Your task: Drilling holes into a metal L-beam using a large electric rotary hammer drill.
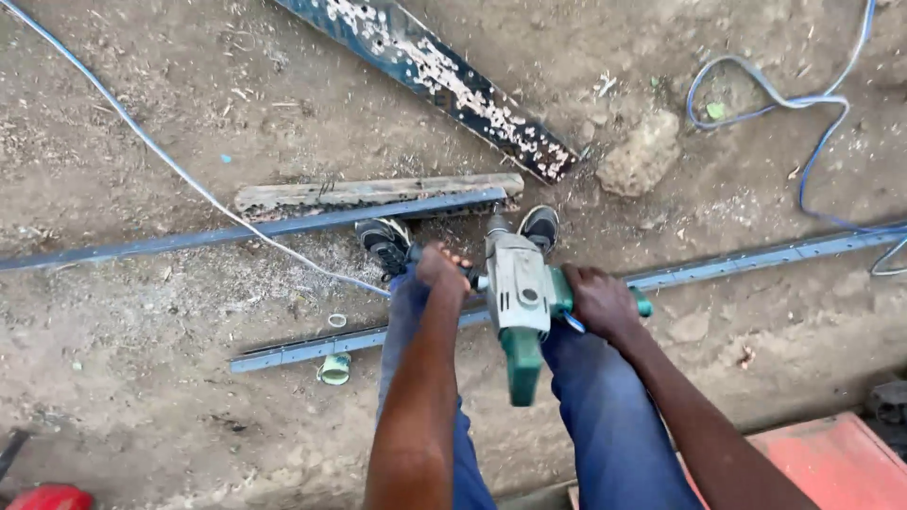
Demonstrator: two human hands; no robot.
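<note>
Drill gripped in both hands over a steel strip

Both hands hold a grey-and-green electric drill (pixel 518 300), bit end pointing down between two dark shoes (pixel 385 244). The left hand (pixel 440 268) is closed round the drill's side handle; the right hand (pixel 599 300) is closed round the green handle opposite. Beneath the drill, a long blue-grey metal strip (pixel 302 350) lies on the dirt ground (pixel 142 397). A second strip (pixel 283 227) lies beyond the shoes, beside a weathered wooden batten (pixel 378 192).

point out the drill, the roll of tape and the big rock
electric drill (pixel 517 288), head view, on its grey-green body
roll of tape (pixel 334 369), head view, on its outer side
rock (pixel 641 154), head view, on its top face
</note>
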